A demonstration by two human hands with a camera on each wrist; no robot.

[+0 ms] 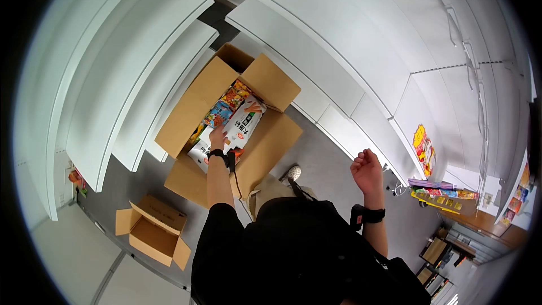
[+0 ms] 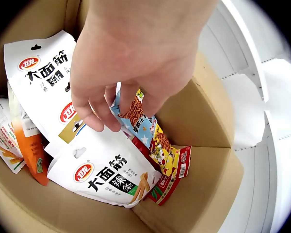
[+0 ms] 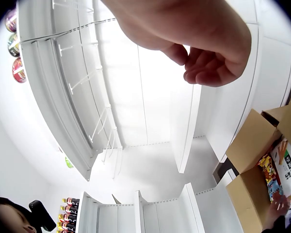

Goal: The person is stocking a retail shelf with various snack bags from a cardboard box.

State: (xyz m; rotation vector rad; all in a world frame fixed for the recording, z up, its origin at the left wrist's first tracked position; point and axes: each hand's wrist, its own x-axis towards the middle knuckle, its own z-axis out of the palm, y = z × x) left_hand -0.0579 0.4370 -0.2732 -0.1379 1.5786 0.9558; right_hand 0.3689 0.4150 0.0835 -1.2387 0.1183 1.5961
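Observation:
A large open cardboard box (image 1: 282, 141) stands on the floor, holding several snack packets. My left hand (image 1: 218, 137) reaches down into it. In the left wrist view its thumb and fingers are spread over a blue snack packet (image 2: 144, 130) with noodle pictures, fingertips right at it. White pouches (image 2: 116, 179) with black lettering and red logos lie beside the fingers. A yellow packet (image 2: 164, 150) and an orange-and-white one (image 2: 33, 155) are lower in the box. My right hand (image 1: 367, 170) hangs in the air away from the box, fingers loosely curled around nothing.
White shelves (image 1: 316, 34) rise beyond the box and to the left. A smaller open carton (image 1: 152, 237) sits on the floor at left. Colourful packs (image 1: 446, 193) occupy a low shelf at right. My shoe (image 1: 292, 174) is close to the box.

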